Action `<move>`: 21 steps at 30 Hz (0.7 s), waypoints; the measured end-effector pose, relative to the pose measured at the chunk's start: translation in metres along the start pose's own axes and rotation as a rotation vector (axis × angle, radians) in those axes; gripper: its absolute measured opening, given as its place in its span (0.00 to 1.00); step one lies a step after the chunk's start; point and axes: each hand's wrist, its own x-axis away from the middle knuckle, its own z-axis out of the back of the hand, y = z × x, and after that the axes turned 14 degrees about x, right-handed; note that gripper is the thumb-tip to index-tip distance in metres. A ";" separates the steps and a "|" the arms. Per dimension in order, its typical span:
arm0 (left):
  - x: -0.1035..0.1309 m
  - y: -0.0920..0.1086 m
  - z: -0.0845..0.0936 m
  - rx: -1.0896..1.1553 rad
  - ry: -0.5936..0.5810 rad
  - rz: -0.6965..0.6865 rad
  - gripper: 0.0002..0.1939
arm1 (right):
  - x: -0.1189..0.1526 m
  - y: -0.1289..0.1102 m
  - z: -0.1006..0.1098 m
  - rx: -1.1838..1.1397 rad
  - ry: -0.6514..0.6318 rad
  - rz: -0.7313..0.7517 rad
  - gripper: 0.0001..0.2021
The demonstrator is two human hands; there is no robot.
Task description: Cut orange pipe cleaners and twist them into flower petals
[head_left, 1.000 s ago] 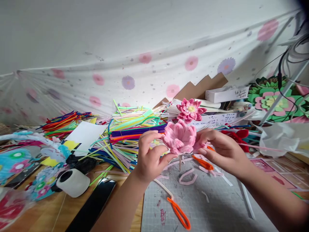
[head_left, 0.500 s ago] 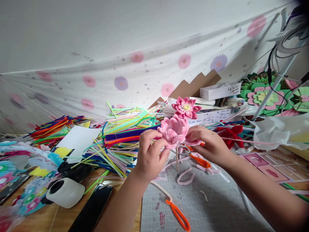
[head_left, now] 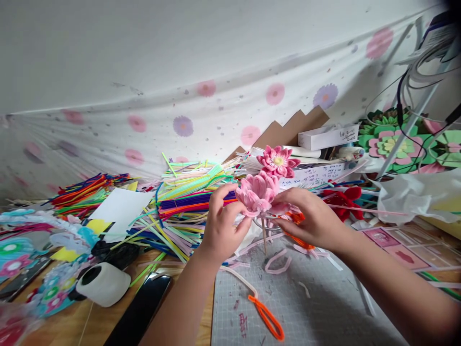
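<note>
A pale pink pipe-cleaner flower (head_left: 257, 193) stands upright on a thin stick (head_left: 264, 236) above the grey cutting mat (head_left: 302, 312). My left hand (head_left: 226, 226) pinches a petal on the flower's left side between thumb and fingers. On the right side my right hand (head_left: 311, 214) curls around another petal, thumb below and fingers above. Directly behind rises a darker pink flower (head_left: 278, 161) with a pale yellow centre. An orange pipe-cleaner loop (head_left: 268, 319) tied to a white strand lies on the mat, near a bent pale pink pipe cleaner (head_left: 278, 264).
Bundles of coloured pipe cleaners (head_left: 190, 202) fill the back left. A white thread spool (head_left: 104, 283) and a black phone (head_left: 144, 307) lie at the left. A red flower (head_left: 344, 202), crumpled white paper (head_left: 406, 197) and a metal pole with cables (head_left: 419, 105) are on the right.
My right hand has shifted slightly left and its fingers have bent further around the petal. My left hand stays at the flower. The camera view has shifted a little.
</note>
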 end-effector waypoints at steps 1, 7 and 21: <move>-0.001 0.001 0.001 0.040 -0.016 0.023 0.12 | -0.001 -0.002 0.002 0.037 -0.007 0.001 0.17; 0.000 0.001 -0.001 0.238 0.036 0.065 0.15 | -0.006 -0.011 0.004 0.014 0.093 -0.012 0.18; 0.019 0.015 -0.002 0.523 0.266 0.242 0.24 | -0.009 -0.032 -0.023 -0.385 0.285 -0.232 0.18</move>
